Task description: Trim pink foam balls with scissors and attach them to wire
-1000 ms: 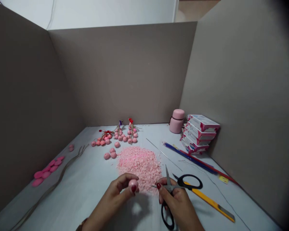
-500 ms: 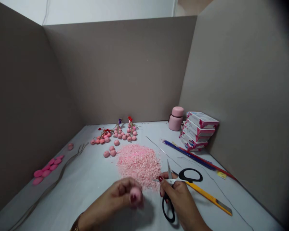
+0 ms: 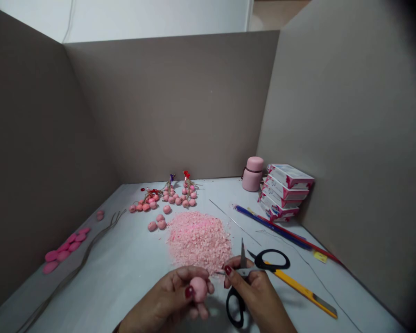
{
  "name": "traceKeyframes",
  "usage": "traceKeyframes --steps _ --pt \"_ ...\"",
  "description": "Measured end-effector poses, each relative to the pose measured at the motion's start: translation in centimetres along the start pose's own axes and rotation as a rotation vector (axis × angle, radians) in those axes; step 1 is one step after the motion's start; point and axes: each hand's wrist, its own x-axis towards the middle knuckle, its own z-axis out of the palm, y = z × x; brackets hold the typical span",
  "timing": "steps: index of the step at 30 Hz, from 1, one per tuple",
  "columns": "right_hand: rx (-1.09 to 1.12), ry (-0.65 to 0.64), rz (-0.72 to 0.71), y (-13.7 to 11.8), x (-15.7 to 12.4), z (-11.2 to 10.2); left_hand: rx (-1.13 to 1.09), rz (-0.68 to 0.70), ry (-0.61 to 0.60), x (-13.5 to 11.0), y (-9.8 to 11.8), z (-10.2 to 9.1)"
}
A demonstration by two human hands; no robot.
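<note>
Between the thumb and fingers of my left hand (image 3: 166, 293) is a round pink ball (image 3: 198, 289), low in the middle of the view. My right hand (image 3: 251, 286) grips black-handled scissors (image 3: 244, 272) near the pivot, their blades spread apart. One blade tip points left, toward the ball, with a gap between them. Just beyond both hands lies a heap of pink shavings (image 3: 199, 238). A yellow utility knife (image 3: 305, 291) rests on the table right of my right hand, partly hidden by the scissors and hand.
Several loose pink balls (image 3: 161, 224) and tied bunches of balls (image 3: 178, 196) sit behind the heap. Flat pink discs (image 3: 64, 249) and brown cords (image 3: 86, 254) lie left. A thin rod (image 3: 234, 222), blue and red sticks (image 3: 277, 226), stacked boxes (image 3: 284, 192) and a pink flask (image 3: 253, 173) stand or lie right.
My left hand has turned, so the ball shows more fully and sits slightly lower. The scissors and my right hand have shifted a little down and left in view.
</note>
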Motion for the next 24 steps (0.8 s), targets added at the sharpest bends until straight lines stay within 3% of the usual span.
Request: traceKeyframes --steps 4,9,18,24 --pt "0.007 -0.002 0.021 0.0 -0.1 -0.1 0.200 0.121 0.095 0.9 -0.9 -0.3" --pt "0.030 0.006 -0.003 -0.1 -0.5 0.0 -0.061 0.029 0.003 1.0 -0.9 0.2" --pt "-0.054 0.113 -0.112 0.1 -1.6 0.5 -0.215 -0.043 0.153 0.9 -1.0 0.4" --pt "-0.232 0.229 -0.132 0.8 -2.7 0.9 -0.195 0.018 0.146 1.5 -1.8 0.0"
